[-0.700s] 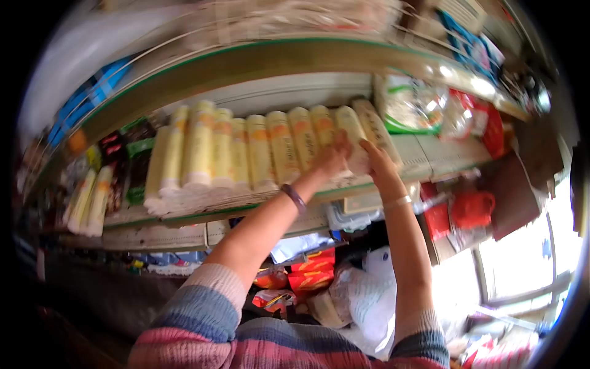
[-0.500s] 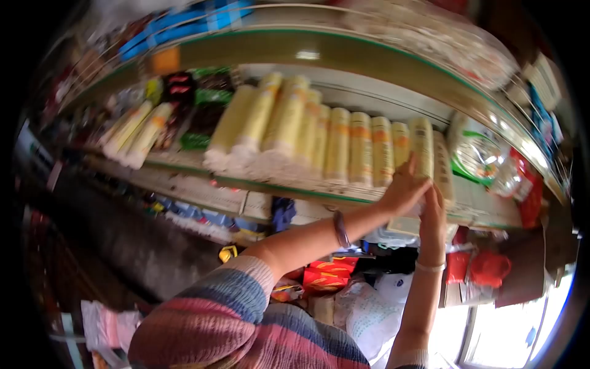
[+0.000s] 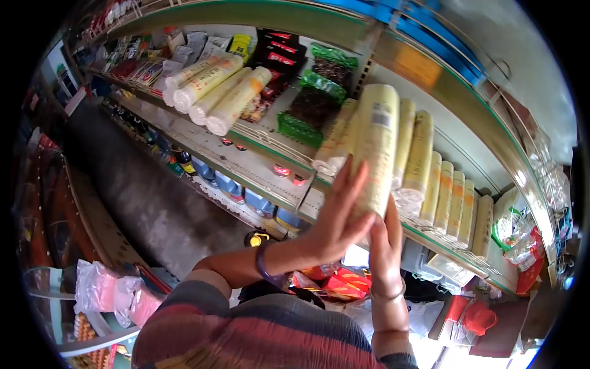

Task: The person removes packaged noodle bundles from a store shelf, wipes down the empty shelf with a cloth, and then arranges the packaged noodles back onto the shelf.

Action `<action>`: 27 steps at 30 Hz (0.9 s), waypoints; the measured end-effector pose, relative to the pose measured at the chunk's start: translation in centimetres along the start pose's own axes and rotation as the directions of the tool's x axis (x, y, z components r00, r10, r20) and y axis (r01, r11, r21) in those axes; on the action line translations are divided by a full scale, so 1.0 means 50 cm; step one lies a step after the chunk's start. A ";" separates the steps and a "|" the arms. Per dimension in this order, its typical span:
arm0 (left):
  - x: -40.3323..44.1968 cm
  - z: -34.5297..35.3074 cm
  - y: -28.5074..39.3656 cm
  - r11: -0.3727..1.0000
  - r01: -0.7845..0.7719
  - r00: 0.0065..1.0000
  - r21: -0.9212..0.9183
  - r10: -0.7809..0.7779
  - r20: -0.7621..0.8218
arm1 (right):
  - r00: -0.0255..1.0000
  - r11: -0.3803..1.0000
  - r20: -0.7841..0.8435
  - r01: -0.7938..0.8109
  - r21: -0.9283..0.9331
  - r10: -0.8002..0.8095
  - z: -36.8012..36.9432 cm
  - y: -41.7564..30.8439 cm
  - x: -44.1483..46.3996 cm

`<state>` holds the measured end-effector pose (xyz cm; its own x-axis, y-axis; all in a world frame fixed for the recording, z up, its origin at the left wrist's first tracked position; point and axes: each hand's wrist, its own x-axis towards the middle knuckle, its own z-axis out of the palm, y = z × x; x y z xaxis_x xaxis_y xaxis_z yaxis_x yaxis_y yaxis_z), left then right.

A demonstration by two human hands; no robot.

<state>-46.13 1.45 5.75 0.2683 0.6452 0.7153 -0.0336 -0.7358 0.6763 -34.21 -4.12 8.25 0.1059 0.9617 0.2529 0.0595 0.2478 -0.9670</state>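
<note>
The person's left hand (image 3: 337,220) is bracing a yellow cylindrical pack (image 3: 377,138) with fingers nearly straight, while the partly curled right hand (image 3: 385,246) is supporting its lower end. Both are holding it before similar packs (image 3: 421,150).

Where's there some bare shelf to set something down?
Bare shelf shows between the lying yellow rolls and the green-ended bags. A small patch sits between the row's last roll and the red packet. The lower shelf has a strip left of its small jars. It's crowded around the left hand and right hand.
</note>
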 end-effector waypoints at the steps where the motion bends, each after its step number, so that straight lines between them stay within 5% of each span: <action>1: 0.012 -0.055 -0.019 0.997 0.074 0.997 0.038 -0.074 0.004 | 0.999 0.998 0.032 -0.043 0.055 0.041 0.050 0.006 0.037; 4: 0.049 -0.195 -0.093 0.971 0.195 0.980 0.139 -0.198 0.003 | 0.980 0.955 0.064 -0.196 0.221 0.186 0.182 0.038 0.128; 8: 0.106 -0.332 -0.172 0.871 0.478 0.878 -0.111 -0.472 0.075 | 0.942 0.900 0.085 -0.336 0.278 0.325 0.311 0.121 0.241; 12: 0.131 -0.429 -0.250 0.874 0.320 0.918 0.366 -0.382 0.108 | 0.919 0.856 0.053 -0.385 0.345 0.392 0.411 0.149 0.306; 14: 0.156 -0.460 -0.238 0.808 0.363 0.860 0.464 -0.482 0.167 | 0.905 0.872 -0.011 -0.406 0.276 0.425 0.440 0.191 0.331; 19: 0.145 -0.467 -0.281 0.823 0.045 0.968 0.566 -0.176 0.180 | 0.947 0.947 -0.086 -0.300 0.119 0.310 0.478 0.240 0.359; 22: 0.132 -0.444 -0.302 0.794 -0.003 0.982 0.608 -0.112 0.151 | 0.964 0.957 0.002 -0.264 -0.117 0.266 0.459 0.295 0.377; 24: 0.127 -0.428 -0.310 0.767 -0.028 0.981 0.641 -0.102 0.164 | 0.998 0.930 0.019 -0.052 -0.363 0.064 0.443 0.281 0.364; 27: 0.122 -0.410 -0.310 0.769 0.018 0.977 0.639 -0.149 0.152 | 0.988 0.905 -0.005 -0.144 -0.401 0.155 0.419 0.225 0.342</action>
<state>-63.72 20.99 3.24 0.4139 0.7089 0.5711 0.5938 -0.6858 0.4208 -52.51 17.56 1.05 0.1184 0.9879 0.1004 0.4370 0.0389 -0.8986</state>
